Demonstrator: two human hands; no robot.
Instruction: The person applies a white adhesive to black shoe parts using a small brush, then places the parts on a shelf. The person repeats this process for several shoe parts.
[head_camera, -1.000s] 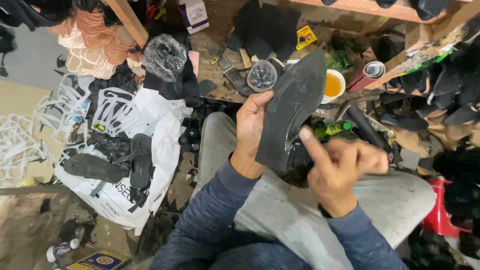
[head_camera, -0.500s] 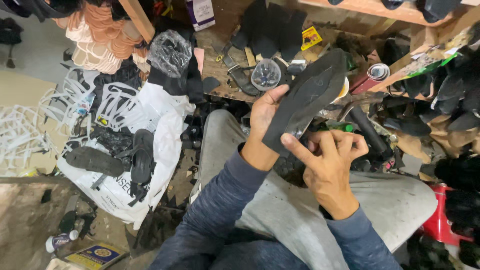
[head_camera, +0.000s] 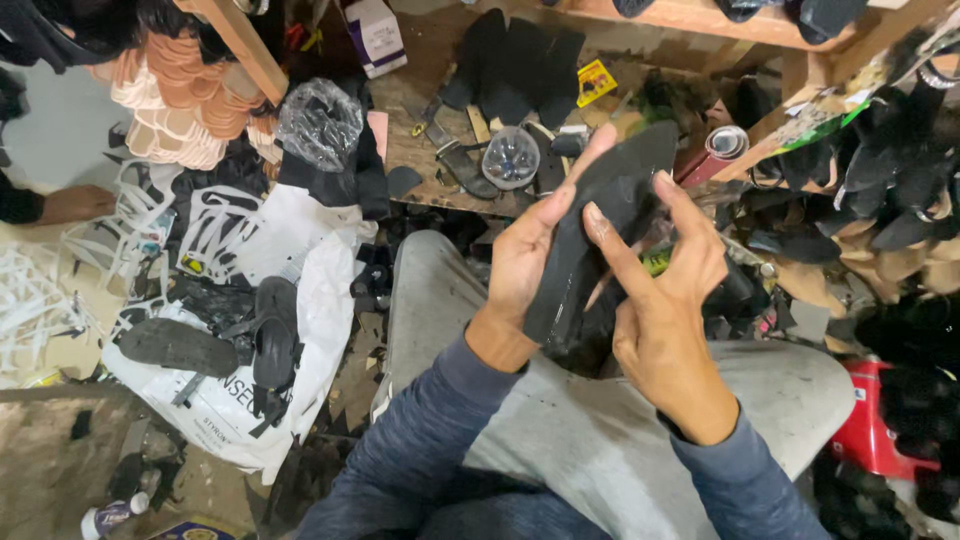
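A black rubber shoe sole (head_camera: 610, 205) stands tilted above my lap, toe end pointing up and to the right. My left hand (head_camera: 530, 255) grips its left edge, fingers stretched along the underside. My right hand (head_camera: 665, 300) holds the sole's right side, index finger pressed flat on its dark surface and thumb spread out. My grey trousers (head_camera: 600, 430) lie under both hands.
A white sack (head_camera: 300, 300) with black sandals and soles (head_camera: 270, 340) lies on the floor at left. Ahead is a low wooden bench (head_camera: 420, 150) with a clear plastic tub (head_camera: 511, 157), tape rolls and dark soles. Black straps crowd the right side; another person's hand (head_camera: 75, 203) is at far left.
The sole has tipped toward the right and lowered slightly. My right hand opened out, its index finger now pressing on the sole's face. The view shifted a little.
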